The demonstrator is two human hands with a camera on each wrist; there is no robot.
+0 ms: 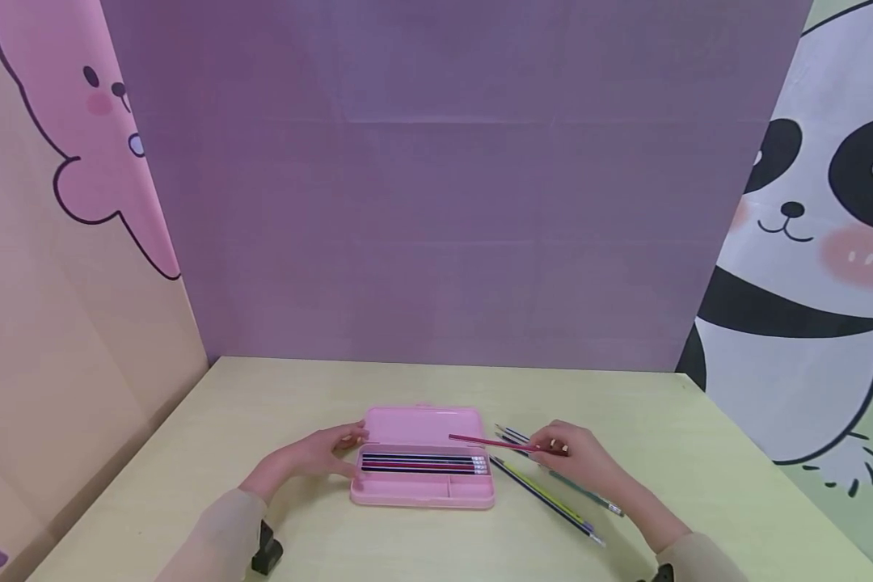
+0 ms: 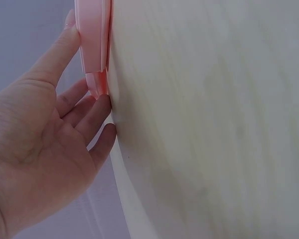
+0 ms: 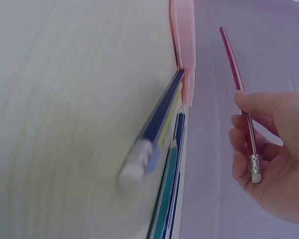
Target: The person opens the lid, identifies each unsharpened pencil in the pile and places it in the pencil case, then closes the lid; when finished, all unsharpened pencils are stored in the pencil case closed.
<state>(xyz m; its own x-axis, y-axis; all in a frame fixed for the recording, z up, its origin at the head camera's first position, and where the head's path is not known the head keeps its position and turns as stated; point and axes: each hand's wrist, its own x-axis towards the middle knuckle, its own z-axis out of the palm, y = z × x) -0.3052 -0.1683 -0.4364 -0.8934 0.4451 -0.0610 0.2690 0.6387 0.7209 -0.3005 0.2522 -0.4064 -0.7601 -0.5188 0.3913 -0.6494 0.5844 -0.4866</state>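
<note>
Red pencil [image 1: 491, 441] is being pinched by the right hand [image 1: 578, 453] beside the pencil case [image 1: 422, 485], which the left hand [image 1: 320, 457] is steadying with relaxed fingers.

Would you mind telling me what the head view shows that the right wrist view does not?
Only the head view shows the left hand touching the case's left end and the pencils lying inside it. Only the right wrist view shows the held red pencil's eraser end. Both show the right hand pinching the red pencil, the pink case, and the loose pencils on the table.
</note>
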